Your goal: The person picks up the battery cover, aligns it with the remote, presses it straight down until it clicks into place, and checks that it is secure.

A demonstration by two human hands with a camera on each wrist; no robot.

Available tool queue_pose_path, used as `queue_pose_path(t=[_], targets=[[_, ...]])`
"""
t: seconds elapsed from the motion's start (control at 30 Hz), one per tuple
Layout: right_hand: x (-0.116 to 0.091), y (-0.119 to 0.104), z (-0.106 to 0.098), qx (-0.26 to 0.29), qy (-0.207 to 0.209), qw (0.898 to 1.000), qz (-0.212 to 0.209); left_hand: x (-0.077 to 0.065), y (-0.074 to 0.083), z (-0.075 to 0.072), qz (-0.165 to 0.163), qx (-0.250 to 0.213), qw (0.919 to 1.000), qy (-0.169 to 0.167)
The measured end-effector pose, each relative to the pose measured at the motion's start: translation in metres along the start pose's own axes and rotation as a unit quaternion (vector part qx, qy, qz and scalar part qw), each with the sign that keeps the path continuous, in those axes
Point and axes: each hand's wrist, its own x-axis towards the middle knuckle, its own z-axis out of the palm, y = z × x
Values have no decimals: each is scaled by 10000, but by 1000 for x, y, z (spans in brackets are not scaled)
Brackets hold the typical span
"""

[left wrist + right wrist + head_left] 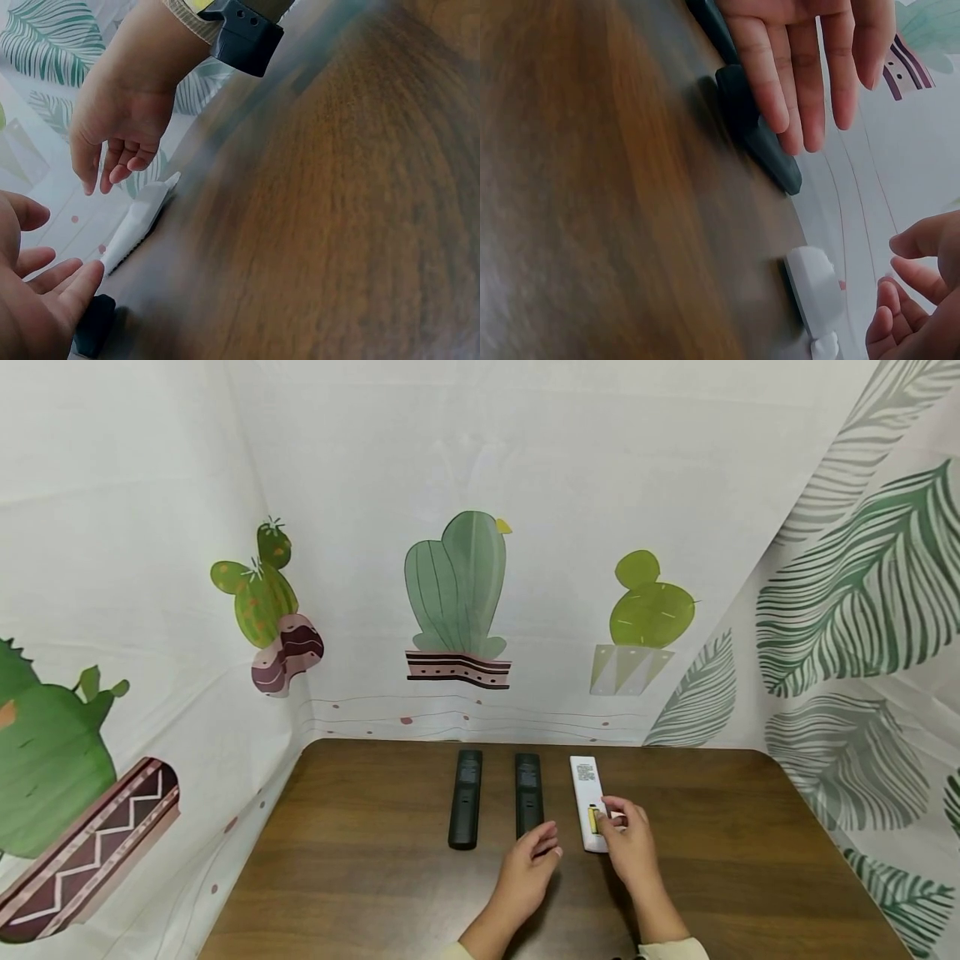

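Note:
A white remote control (587, 785) lies back side up on the table, with a yellow-and-black battery (594, 819) visible in its lower half. Over that lower half is my right hand (632, 850), thumb and index fingertips beside the battery. In the left wrist view the right hand (124, 120) hangs above the white remote (139, 221), fingers loosely bent with nothing visible between them. My left hand (523, 872) hovers at the near end of the middle black remote (528, 789), covering its tip. Its fingers extend loosely and hold nothing in the right wrist view.
Another black remote (465, 802) lies back side up to the left, roughly parallel to the others. The brown wooden table (360, 860) ends at a white curtain (555, 610) printed with cacti and leaves, which also hangs along both sides.

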Motion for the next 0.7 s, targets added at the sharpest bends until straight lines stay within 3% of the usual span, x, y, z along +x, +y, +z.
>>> queue_pose_path(t=[0.7], targets=[[2, 13, -15, -642, -287, 9967, 395, -5, -7, 11, -155, -140, 9987, -473]])
